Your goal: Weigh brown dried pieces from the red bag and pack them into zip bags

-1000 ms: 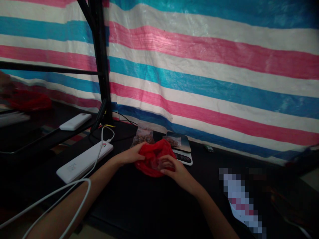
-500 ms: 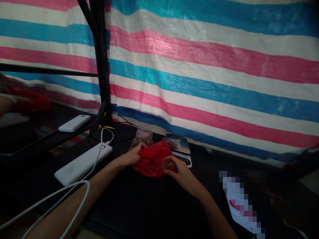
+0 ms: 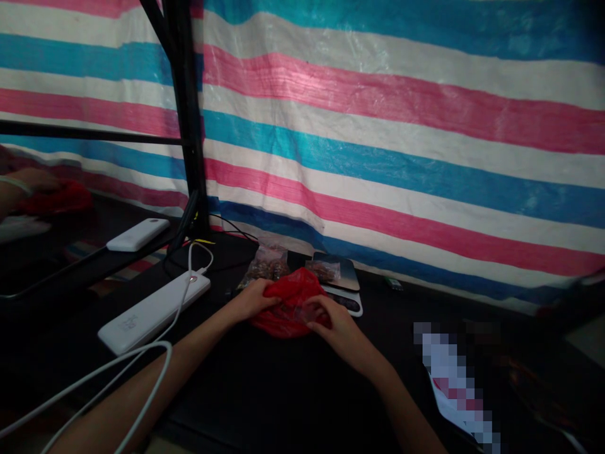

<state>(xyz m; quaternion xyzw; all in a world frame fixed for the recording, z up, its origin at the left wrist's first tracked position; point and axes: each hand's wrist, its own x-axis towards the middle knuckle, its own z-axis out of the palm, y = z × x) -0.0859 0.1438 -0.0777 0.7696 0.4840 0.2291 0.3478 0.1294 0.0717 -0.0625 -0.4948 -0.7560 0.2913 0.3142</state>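
Observation:
A crumpled red plastic bag (image 3: 289, 302) lies on the black table (image 3: 265, 384) in front of me. My left hand (image 3: 251, 299) grips its left side. My right hand (image 3: 333, 321) pinches its right side, with a bit of clear plastic at the fingertips. Just behind the bag sits a small digital scale (image 3: 341, 280) with a clear packet (image 3: 324, 270) of brown pieces on it. Another clear packet (image 3: 265, 263) of brown pieces lies to the scale's left.
A white power bank (image 3: 152, 311) with a white cable (image 3: 94, 378) lies at the left. A second white power bank (image 3: 137, 234) sits on a lower shelf beside a black post (image 3: 185, 120). A striped tarp (image 3: 387, 139) hangs behind. Another person's hand (image 3: 33, 183) touches red plastic far left.
Both hands have kept working the red bag, pressing it lower and flatter. The other person's hand at far left has come into view on the red plastic.

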